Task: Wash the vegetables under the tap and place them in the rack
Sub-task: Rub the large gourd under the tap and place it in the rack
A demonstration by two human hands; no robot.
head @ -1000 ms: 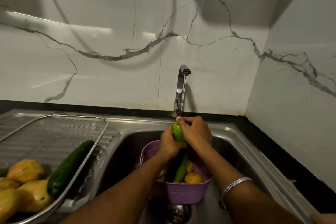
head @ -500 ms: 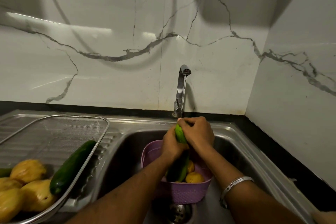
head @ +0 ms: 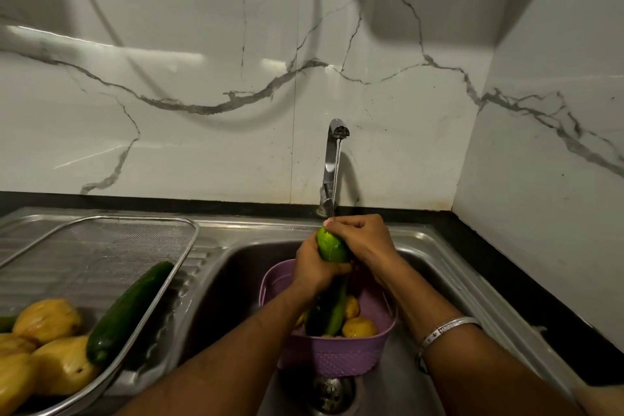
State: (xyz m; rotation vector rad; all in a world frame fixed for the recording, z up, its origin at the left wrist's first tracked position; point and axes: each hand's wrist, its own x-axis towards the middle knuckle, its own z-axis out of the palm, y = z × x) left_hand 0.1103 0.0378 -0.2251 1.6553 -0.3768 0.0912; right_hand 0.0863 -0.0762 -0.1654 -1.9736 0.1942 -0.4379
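While water runs from tap, left hand and right hand both hold tight on light green cucumber. Purple basket sits below grip. Rack with washed dark cucumber lies far left of grip.

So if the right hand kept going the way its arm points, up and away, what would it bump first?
Probably the tap. The right hand holds the cucumber just below the tap's base, though depth is hard to judge.
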